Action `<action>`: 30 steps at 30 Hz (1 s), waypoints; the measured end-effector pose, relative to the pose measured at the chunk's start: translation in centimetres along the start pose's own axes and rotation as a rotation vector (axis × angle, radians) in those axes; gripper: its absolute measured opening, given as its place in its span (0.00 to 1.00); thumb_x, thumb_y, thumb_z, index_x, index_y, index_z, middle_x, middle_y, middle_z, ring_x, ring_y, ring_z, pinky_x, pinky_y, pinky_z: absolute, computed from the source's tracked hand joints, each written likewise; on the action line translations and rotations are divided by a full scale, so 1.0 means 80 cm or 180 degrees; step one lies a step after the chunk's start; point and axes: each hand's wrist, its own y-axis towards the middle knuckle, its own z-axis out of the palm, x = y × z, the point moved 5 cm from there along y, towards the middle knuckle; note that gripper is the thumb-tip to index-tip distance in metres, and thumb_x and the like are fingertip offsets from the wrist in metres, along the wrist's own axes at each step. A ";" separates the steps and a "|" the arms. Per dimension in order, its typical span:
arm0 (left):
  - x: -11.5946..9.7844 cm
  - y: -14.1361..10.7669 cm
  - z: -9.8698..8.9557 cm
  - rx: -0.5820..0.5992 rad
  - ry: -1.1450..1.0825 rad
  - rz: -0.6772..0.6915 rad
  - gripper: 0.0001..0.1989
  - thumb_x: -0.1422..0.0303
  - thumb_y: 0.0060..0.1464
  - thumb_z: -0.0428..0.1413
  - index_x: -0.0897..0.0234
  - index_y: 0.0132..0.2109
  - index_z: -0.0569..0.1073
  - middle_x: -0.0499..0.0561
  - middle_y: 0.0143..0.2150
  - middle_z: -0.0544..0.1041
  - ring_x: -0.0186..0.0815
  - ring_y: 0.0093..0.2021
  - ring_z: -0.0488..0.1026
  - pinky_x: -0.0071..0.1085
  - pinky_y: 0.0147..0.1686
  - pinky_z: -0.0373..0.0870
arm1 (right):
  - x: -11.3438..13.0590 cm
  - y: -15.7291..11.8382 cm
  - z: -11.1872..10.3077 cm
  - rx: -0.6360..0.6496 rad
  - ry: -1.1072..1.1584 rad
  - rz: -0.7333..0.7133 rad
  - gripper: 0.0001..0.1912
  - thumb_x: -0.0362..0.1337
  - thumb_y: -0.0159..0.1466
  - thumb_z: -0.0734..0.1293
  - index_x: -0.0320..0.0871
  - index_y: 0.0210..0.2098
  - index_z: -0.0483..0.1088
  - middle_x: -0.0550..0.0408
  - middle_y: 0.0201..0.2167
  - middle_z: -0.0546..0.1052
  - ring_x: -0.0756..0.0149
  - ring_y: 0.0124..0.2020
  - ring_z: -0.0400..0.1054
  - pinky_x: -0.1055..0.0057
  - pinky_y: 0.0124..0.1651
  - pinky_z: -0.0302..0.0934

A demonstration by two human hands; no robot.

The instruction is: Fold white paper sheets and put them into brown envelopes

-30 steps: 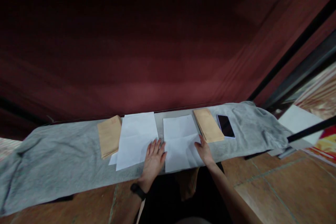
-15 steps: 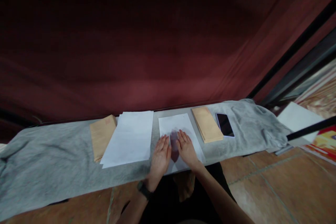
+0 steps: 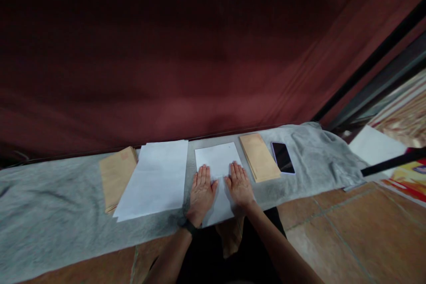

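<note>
Grey and cloth-covered, one long, narrow desk runs across the view. Two bare hands are at work on it, both flat and unclenched, palms down, gripping nothing: the left hand and the right hand press side by side on one white sheet of paper, thumbs pointing toward each other. This sheet lies directly in front of the person, its near edge at the desk's near edge, with one faint line crossing it between the hands. One dark wristband circles the left wrist.

Left of the sheet, well clear of it, lies one loose stack of white paper; two offset edges show, so at least two sheets. Brown paper envelopes form one pile just beyond that, at the far left, and a second pile of brown envelopes lies just right of the sheet under the hands. Neither pile can be counted exactly, but each shows more than one layer. One smartphone, dark screen up, sits near the right-hand pile. One dark red panel rises behind everything.
</note>
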 end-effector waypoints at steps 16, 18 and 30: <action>0.023 -0.006 -0.002 -0.0212 -0.0105 -0.0123 0.32 0.57 0.68 0.41 0.75 0.70 0.55 0.67 0.69 0.61 0.50 0.71 0.54 0.51 0.66 0.57 | -0.036 -0.093 -0.046 -0.0236 -0.0134 -0.0221 0.32 0.42 0.73 0.56 0.36 0.72 0.46 0.40 0.70 0.57 0.49 0.69 0.53 0.49 0.68 0.53; 0.025 -0.008 -0.005 -0.0177 -0.0070 -0.0110 0.31 0.58 0.68 0.41 0.77 0.68 0.57 0.68 0.69 0.61 0.50 0.71 0.54 0.51 0.66 0.58 | -0.039 -0.101 -0.049 -0.0259 -0.0186 -0.0193 0.32 0.42 0.73 0.56 0.35 0.72 0.46 0.39 0.69 0.57 0.49 0.69 0.53 0.49 0.68 0.53; -0.038 -0.062 -0.032 -0.0324 -0.0338 0.0286 0.30 0.70 0.67 0.42 0.68 0.73 0.47 0.62 0.72 0.57 0.44 0.72 0.51 0.48 0.66 0.60 | -0.013 -0.115 -0.067 -0.0498 0.0257 -0.0113 0.30 0.37 0.73 0.54 0.37 0.72 0.44 0.39 0.69 0.57 0.51 0.70 0.51 0.45 0.67 0.56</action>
